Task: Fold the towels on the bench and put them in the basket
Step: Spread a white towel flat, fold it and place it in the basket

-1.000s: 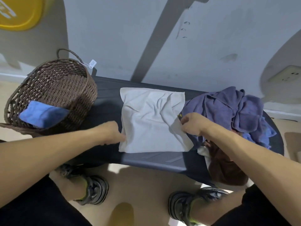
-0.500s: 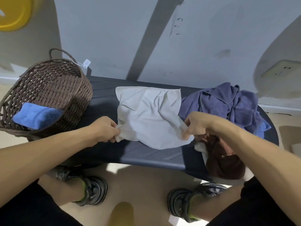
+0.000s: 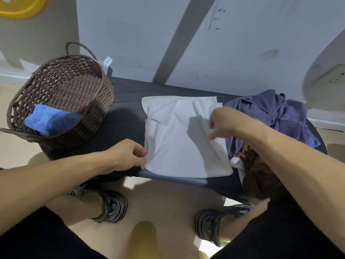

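A white towel (image 3: 175, 143) lies spread on the middle of the dark bench (image 3: 127, 101). My left hand (image 3: 128, 155) pinches its near left corner at the bench's front edge. My right hand (image 3: 224, 121) grips the towel's right edge, lifted a little above the cloth. A brown wicker basket (image 3: 78, 90) stands on the bench's left end with a folded blue towel (image 3: 48, 119) inside. At the right end sits a heap of purple towels (image 3: 276, 113), with a brown towel (image 3: 261, 176) hanging over the front.
A wall rises directly behind the bench. My two shoes (image 3: 110, 206) stand on the beige floor below the front edge. A white tag (image 3: 107, 61) hangs from the basket handle.
Both hands have pulled the white towel flatter and straighter on the bench. My right hand has risen and moved further back along the right edge; my left hand stays at the near left corner.
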Motion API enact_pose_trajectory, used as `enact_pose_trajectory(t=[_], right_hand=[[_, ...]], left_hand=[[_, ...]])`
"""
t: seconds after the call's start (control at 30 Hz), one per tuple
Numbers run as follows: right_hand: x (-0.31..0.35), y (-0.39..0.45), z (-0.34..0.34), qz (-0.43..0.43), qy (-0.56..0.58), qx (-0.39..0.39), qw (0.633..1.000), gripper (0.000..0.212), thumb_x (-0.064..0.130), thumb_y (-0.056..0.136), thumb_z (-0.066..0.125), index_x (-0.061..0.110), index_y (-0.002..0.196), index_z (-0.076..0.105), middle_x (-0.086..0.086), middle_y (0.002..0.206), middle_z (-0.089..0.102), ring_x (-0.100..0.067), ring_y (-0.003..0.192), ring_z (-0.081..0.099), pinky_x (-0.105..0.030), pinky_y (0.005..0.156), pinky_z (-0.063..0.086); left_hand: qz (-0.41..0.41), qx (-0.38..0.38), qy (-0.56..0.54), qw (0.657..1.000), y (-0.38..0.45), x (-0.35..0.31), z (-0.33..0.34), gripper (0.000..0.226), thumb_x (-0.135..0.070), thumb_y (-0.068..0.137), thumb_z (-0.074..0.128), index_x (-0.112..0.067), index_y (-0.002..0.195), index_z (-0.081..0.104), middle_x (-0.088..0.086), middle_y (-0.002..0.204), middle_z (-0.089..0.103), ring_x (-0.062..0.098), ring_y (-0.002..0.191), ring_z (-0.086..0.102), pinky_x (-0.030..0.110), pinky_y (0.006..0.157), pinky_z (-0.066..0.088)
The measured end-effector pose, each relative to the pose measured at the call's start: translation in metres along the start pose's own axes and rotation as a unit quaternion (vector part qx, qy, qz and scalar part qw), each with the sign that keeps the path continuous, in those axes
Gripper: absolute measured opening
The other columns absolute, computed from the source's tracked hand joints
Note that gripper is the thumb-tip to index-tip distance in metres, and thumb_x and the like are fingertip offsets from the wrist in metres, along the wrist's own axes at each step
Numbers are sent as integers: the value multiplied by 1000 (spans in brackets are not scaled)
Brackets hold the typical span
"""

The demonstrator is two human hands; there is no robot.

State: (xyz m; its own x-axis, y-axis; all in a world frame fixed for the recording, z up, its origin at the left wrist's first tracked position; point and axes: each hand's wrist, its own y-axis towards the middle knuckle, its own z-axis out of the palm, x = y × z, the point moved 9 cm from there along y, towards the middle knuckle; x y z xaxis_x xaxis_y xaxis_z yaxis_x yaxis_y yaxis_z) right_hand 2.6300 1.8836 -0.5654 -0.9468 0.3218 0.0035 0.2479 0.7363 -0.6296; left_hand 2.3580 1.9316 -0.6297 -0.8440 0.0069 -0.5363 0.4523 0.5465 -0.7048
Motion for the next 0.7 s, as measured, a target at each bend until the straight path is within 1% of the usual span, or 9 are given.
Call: enact_pose_trajectory(t=[0.03,0.13,0.23,0.33,0.4,0.5,0.57,0.63,0.7], right_hand=[[17,6,-12,-38,46,-47,997,23,28,79,75,9,92,69,-8,95,71,-27,88,64,-32,77,54],[66,31,-21,-114,116,-92,982,28,23,82,69,15,109,64,-6,109,66,-27,97,59,-28,75,44],[103,61,-16,-156,127,-105,974,48,21,85,67,15,131,53,-10,125,54,-29,112,55,-30,87,44],[129,85,-8,-186,111,-101,971,55,26,87,68,18,138,49,-11,131,47,-31,119,48,-36,94,46],[140,94,-4,-198,61,-95,974,44,25,86,65,19,129,56,-9,125,50,-32,116,46,-32,84,45],[146,104,-11,-185,35,-79,979,13,29,84,60,18,89,66,-3,97,60,-31,99,53,-32,74,46],[144,112,-23,-171,73,-82,979,22,37,83,57,16,82,64,-2,87,62,-33,95,56,-35,79,50],[137,122,-35,-149,117,-112,976,35,43,86,56,21,111,64,-3,114,63,-30,114,54,-43,97,46],[133,134,-39,-141,126,-117,975,48,47,89,55,24,131,55,-5,133,54,-30,128,46,-47,105,38]], left_hand=[[-3,1,1,1000,0,1,1,3,-22,81,78,-23,84,77,-12,74,73,3,69,64,18,63,44],[-24,7,-2,1000,2,6,2,6,-14,80,76,-19,83,78,1,77,76,11,70,65,23,63,51],[-66,18,14,998,4,16,7,4,-15,84,73,-16,87,74,9,79,75,15,70,66,26,62,55],[-101,50,13,994,6,25,18,8,-16,84,70,-8,83,69,6,70,70,18,64,60,26,60,49],[-112,65,1,992,6,27,22,11,-16,81,70,-8,79,63,5,62,65,18,61,53,27,62,45],[-116,61,-12,991,7,31,20,16,-17,77,73,-3,83,68,3,59,64,13,52,53,24,59,46],[-114,65,-19,991,7,34,22,19,-19,77,75,-2,84,71,5,61,65,15,55,54,25,60,48],[-102,62,-13,993,6,36,23,18,-21,77,76,-4,83,74,4,63,65,18,58,55,27,61,48],[-89,46,-13,995,7,36,21,11,-21,76,77,-10,79,74,0,65,66,16,58,57,28,62,50]])
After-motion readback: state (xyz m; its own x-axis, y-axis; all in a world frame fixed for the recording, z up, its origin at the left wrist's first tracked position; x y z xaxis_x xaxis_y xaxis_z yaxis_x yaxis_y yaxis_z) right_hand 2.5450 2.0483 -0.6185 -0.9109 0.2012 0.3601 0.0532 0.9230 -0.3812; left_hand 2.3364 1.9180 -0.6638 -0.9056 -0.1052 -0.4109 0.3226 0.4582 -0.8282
